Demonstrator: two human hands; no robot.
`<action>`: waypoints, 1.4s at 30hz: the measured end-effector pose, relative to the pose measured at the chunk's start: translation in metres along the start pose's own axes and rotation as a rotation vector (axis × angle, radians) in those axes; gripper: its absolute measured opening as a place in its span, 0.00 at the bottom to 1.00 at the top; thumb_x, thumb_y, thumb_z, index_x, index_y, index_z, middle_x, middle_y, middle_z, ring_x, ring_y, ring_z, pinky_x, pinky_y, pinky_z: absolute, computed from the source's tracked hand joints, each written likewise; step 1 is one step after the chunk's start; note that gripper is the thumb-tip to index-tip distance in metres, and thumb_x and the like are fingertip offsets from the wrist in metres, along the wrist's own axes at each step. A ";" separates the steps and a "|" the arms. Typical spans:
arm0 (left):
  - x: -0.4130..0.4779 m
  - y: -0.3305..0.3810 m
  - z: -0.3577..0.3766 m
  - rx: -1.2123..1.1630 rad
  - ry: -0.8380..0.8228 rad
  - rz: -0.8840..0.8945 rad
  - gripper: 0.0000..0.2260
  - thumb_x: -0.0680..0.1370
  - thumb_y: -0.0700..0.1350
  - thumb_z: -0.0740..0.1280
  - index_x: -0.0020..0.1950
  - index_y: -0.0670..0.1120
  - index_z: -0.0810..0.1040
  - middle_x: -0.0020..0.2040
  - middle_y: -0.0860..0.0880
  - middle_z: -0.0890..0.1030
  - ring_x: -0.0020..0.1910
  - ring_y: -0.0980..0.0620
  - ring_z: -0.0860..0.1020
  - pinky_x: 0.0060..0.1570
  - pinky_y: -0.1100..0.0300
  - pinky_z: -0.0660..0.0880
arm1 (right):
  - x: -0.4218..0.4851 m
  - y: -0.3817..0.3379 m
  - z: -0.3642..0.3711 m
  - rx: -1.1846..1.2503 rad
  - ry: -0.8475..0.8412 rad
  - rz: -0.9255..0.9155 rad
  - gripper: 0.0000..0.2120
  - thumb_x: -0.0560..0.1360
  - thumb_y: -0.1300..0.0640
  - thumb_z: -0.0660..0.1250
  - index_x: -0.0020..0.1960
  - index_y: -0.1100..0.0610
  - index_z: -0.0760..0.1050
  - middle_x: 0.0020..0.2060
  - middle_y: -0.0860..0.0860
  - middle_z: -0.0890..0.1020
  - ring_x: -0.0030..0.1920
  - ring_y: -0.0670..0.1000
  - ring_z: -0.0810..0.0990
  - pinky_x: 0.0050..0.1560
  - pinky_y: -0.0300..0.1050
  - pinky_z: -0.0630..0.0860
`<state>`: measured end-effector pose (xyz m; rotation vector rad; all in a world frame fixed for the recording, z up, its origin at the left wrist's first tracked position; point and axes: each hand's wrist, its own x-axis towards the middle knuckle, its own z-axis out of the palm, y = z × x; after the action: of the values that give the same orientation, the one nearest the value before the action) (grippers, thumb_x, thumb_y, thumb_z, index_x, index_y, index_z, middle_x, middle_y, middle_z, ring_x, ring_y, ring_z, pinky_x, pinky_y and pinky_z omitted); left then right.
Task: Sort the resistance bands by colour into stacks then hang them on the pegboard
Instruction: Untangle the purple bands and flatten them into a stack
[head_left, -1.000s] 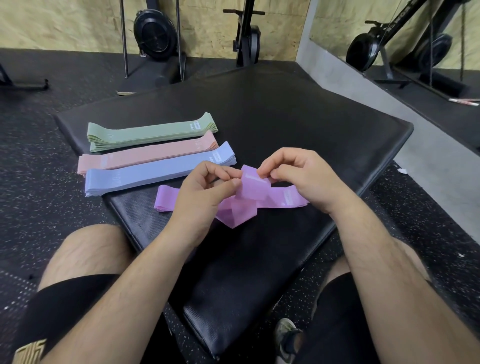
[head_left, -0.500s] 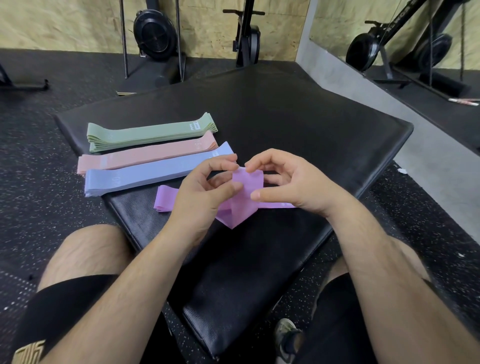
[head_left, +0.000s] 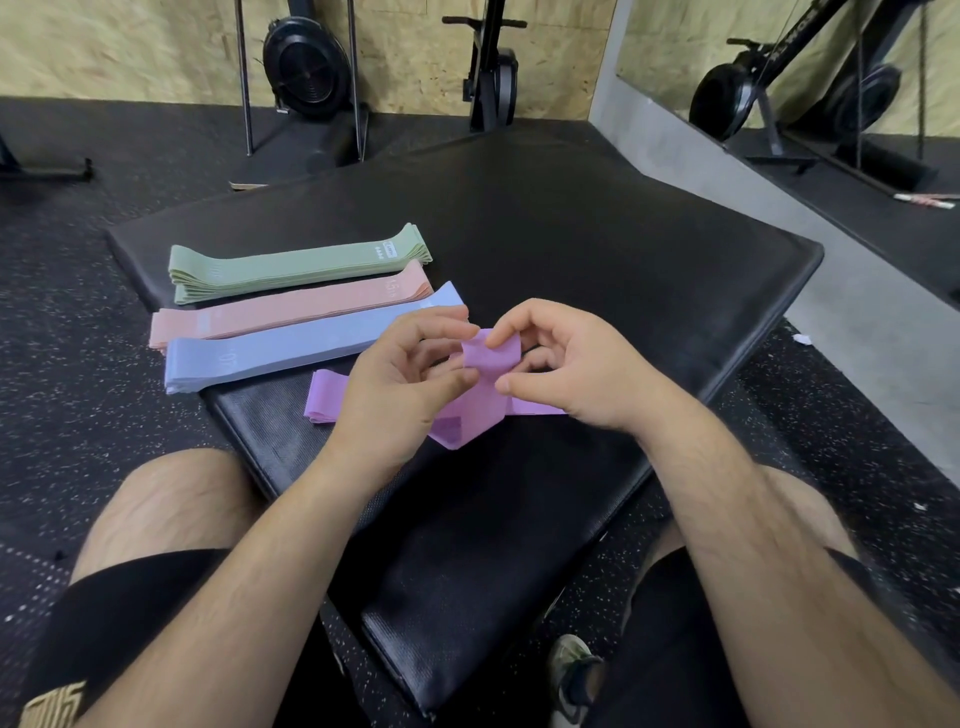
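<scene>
- At the centre of the frame, over a black mat, we see two hands at work on one purple band.
- The left hand and the right hand each pinch it between thumb and curled fingers, lifted and folded.
- Beneath them a purple pile lies flat on the mat.
- At upper left, a green pile, a pink pile and a blue pile lie side by side.

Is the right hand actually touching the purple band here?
Touching. The head view shows the right hand pinching the folded purple band between thumb and forefinger, with no gap.
</scene>
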<state>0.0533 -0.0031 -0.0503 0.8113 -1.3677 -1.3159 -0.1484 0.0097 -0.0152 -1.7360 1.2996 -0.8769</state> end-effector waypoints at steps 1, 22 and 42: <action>0.000 0.000 0.000 0.034 0.006 0.016 0.19 0.74 0.27 0.72 0.52 0.51 0.84 0.65 0.50 0.80 0.61 0.51 0.81 0.59 0.59 0.77 | 0.000 -0.001 0.001 -0.006 0.010 -0.009 0.14 0.73 0.64 0.74 0.53 0.49 0.79 0.49 0.60 0.83 0.38 0.54 0.81 0.48 0.53 0.79; -0.009 0.006 0.008 0.399 0.275 0.164 0.08 0.79 0.49 0.73 0.42 0.50 0.77 0.39 0.52 0.79 0.39 0.53 0.76 0.42 0.52 0.75 | -0.001 -0.015 0.016 -0.069 0.346 -0.100 0.05 0.75 0.60 0.74 0.44 0.53 0.79 0.36 0.43 0.81 0.30 0.42 0.73 0.34 0.36 0.72; -0.010 0.021 -0.001 0.235 0.103 0.050 0.05 0.82 0.44 0.69 0.46 0.47 0.80 0.37 0.54 0.82 0.37 0.57 0.77 0.43 0.59 0.76 | 0.006 -0.014 0.034 0.053 0.212 -0.252 0.05 0.76 0.63 0.68 0.45 0.57 0.82 0.44 0.53 0.82 0.45 0.52 0.80 0.47 0.52 0.77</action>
<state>0.0610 0.0098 -0.0320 0.9825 -1.4681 -1.0725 -0.1116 0.0127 -0.0175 -1.8293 1.1934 -1.2561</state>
